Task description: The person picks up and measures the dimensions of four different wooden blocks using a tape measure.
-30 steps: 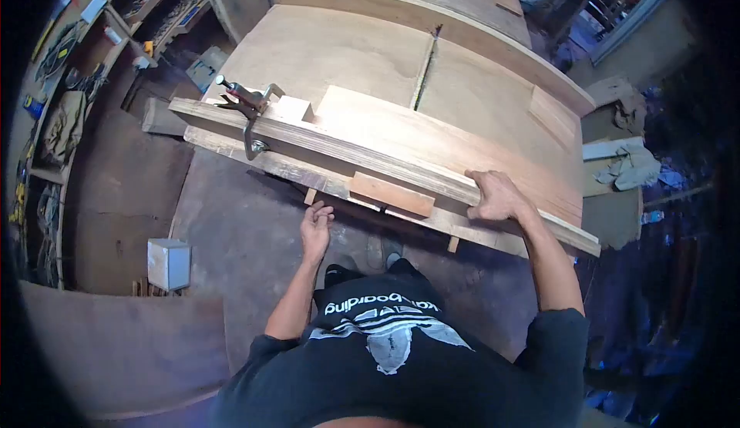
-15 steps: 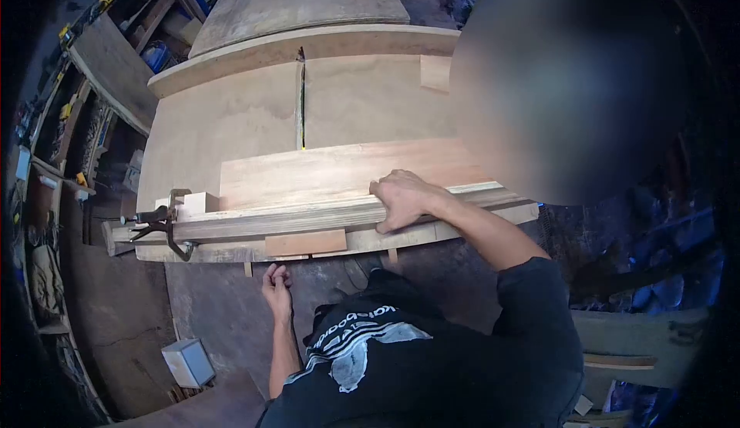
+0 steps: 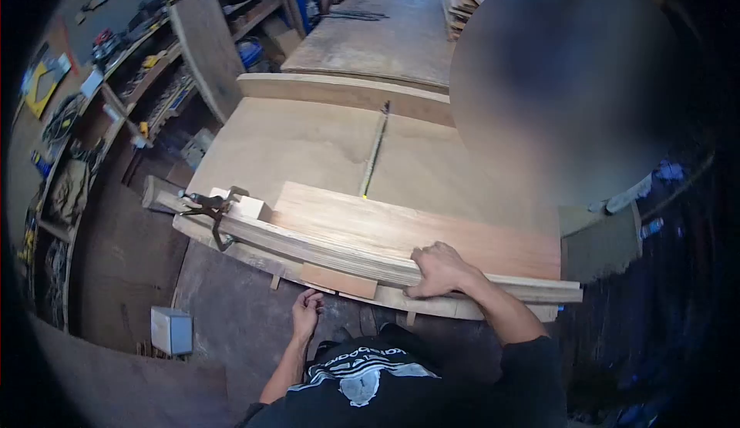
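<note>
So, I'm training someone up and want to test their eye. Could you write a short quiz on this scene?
1. True or false: the person's left grip is clasping the layered strip.
2. Where along the strip does the clamp sit? A) the middle B) the left end C) the right end
3. What broad piece lies flat just beyond the strip's middle, seen from the person's side?

Key:
1. False; the right grip clasps it, while the left is off it, by the near edge of the worktable.
2. B
3. A pale wooden board.
</note>
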The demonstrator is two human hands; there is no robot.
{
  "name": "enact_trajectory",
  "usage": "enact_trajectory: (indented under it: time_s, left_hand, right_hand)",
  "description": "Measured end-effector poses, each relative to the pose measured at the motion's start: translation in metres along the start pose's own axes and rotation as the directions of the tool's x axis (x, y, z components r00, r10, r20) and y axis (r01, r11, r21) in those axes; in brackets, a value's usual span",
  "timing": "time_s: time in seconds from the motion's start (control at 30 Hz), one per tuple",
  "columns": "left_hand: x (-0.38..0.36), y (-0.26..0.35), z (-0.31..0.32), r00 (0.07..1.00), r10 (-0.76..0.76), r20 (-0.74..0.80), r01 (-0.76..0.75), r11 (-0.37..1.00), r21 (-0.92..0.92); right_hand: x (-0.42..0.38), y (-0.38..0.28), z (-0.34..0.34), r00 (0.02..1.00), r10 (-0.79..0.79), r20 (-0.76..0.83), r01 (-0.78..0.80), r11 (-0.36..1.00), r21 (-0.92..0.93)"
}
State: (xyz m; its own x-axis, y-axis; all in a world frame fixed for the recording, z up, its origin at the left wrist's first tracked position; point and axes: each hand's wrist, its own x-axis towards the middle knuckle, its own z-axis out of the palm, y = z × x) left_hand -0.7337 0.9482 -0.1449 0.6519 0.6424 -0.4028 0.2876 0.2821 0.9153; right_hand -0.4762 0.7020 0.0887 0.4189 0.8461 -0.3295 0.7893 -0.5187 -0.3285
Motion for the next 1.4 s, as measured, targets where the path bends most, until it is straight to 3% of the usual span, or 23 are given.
enact_trajectory:
  time_s: [0.17,0.4,0.53,0.63,0.7,0.73,0.77,0.83,0.87,0.93,1.07,1.23,1.3,1.37,1.4]
  left_hand:
    - [-0.002,-0.01,-0.007,0.998,-0.04,-0.04,0.039,0.999,-0.015]
    - [-0.014,-0.028,-0.006,0.991,-0.096,-0.09,0.089,0.993,-0.084]
    - [-0.034,-0.029,0.01,0.983,-0.129,-0.131,0.123,0.991,-0.051]
    - [-0.057,-0.051,0.023,0.988,-0.101,-0.12,0.096,0.994,-0.044]
    - [-0.075,-0.057,0.041,0.983,-0.163,-0.079,0.159,0.986,-0.053]
    - [-0.086,-0.06,0.05,0.971,-0.236,-0.046,0.233,0.97,-0.067]
    - [-0.094,-0.069,0.057,0.971,-0.237,-0.033,0.236,0.97,-0.053]
    - [-0.11,-0.084,0.074,0.966,-0.238,0.099,0.233,0.971,0.055]
    - [-0.121,-0.087,0.082,0.963,-0.232,0.133,0.218,0.969,0.112]
    - [-0.136,-0.094,0.101,0.962,-0.205,0.182,0.168,0.965,0.2]
    - [-0.174,-0.134,0.123,0.95,-0.15,0.273,0.062,0.95,0.305]
    - [-0.246,-0.15,0.156,0.918,-0.269,0.292,0.211,0.953,0.217]
    - [-0.267,-0.156,0.176,0.911,-0.29,0.293,0.251,0.954,0.163]
    - [-0.28,-0.157,0.198,0.876,-0.356,0.325,0.237,0.905,0.353]
    - [-0.285,-0.155,0.211,0.883,-0.345,0.319,0.23,0.909,0.347]
  right_hand:
    - [0.002,-0.002,-0.01,0.998,-0.023,0.06,0.027,0.998,-0.062]
    - [0.0,0.007,-0.009,0.991,-0.07,0.115,0.07,0.998,0.009]
    - [-0.02,0.025,-0.002,0.994,-0.072,0.086,0.061,0.991,0.121]
    - [-0.065,0.044,0.015,0.989,-0.14,-0.043,0.145,0.972,0.187]
    - [-0.109,0.059,0.022,0.897,-0.078,-0.435,0.108,0.993,0.046]
    - [-0.138,0.06,0.021,0.841,0.003,-0.541,0.086,0.987,0.138]
    - [-0.164,0.064,0.03,0.838,0.021,-0.545,0.071,0.986,0.147]
    - [-0.214,0.071,0.057,0.589,0.333,-0.737,0.003,0.91,0.414]
    - [-0.239,0.072,0.072,0.583,0.359,-0.729,-0.016,0.902,0.432]
    - [-0.278,0.073,0.095,0.374,0.543,-0.752,-0.197,0.838,0.508]
    - [-0.335,0.062,0.124,0.299,0.529,-0.794,-0.206,0.848,0.488]
    - [-0.372,0.076,0.119,0.332,0.495,-0.803,-0.215,0.869,0.446]
    - [-0.38,0.089,0.121,0.374,0.437,-0.818,-0.105,0.896,0.431]
    - [-0.392,0.106,0.123,0.425,0.384,-0.82,-0.063,0.916,0.396]
    - [-0.401,0.119,0.129,0.435,0.387,-0.813,-0.052,0.912,0.407]
